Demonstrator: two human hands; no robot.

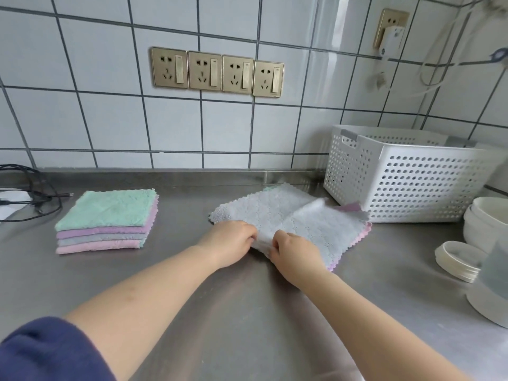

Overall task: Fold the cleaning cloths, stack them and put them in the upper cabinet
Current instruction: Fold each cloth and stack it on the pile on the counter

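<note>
A grey cleaning cloth (291, 215) lies spread on top of a loose pile of unfolded cloths on the steel counter (247, 312); pink and purple edges show beneath it. My left hand (231, 240) and my right hand (295, 253) both pinch its near corner, fingers curled on the fabric, close together. To the left sits a neat stack of folded cloths (108, 220), green on top, then purple, grey and pink. The upper cabinet is out of view.
A white perforated basket (406, 174) stands at the back right, touching the loose pile. White bowls (486, 218) and small dishes (459, 259) crowd the right edge. Black cables (33, 193) lie at the far left. Wall sockets (217, 71) sit above the counter.
</note>
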